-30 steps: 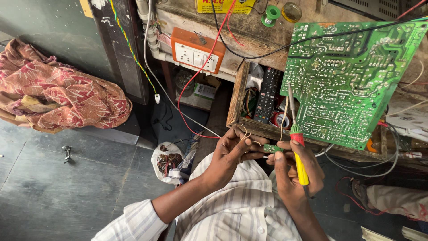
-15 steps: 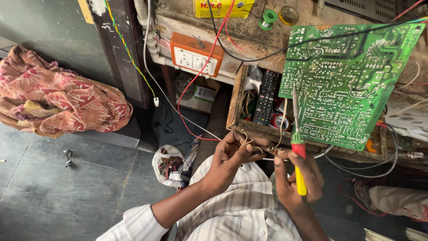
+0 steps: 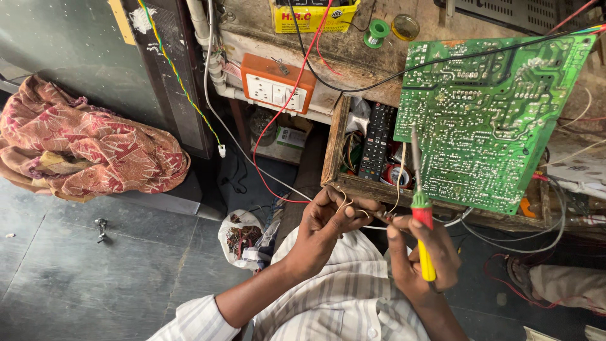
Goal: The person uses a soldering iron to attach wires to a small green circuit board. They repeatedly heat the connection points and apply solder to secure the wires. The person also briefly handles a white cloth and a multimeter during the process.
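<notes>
My right hand (image 3: 420, 256) grips a soldering iron (image 3: 421, 218) with a yellow, red and green handle, its metal tip pointing up against the lower left of a large green circuit board (image 3: 489, 113). My left hand (image 3: 331, 230) pinches a thin strand of solder wire (image 3: 396, 189) that loops up toward the iron's tip. Both hands meet just below the front edge of an open wooden drawer (image 3: 353, 183). The board leans tilted on the workbench, solder side toward me.
A black remote (image 3: 377, 142) and small parts lie in the drawer. An orange socket box (image 3: 271, 85), red, white and black wires, a green solder spool (image 3: 377, 30) and a yellow box sit on the bench. Patterned cloth (image 3: 88, 145) lies left; a white bag (image 3: 240, 237) on the floor.
The iron has swung upright, its tip rising onto the board's lower left. My left hand stays on the solder wire, fingers shifted slightly. The view has drifted a little.
</notes>
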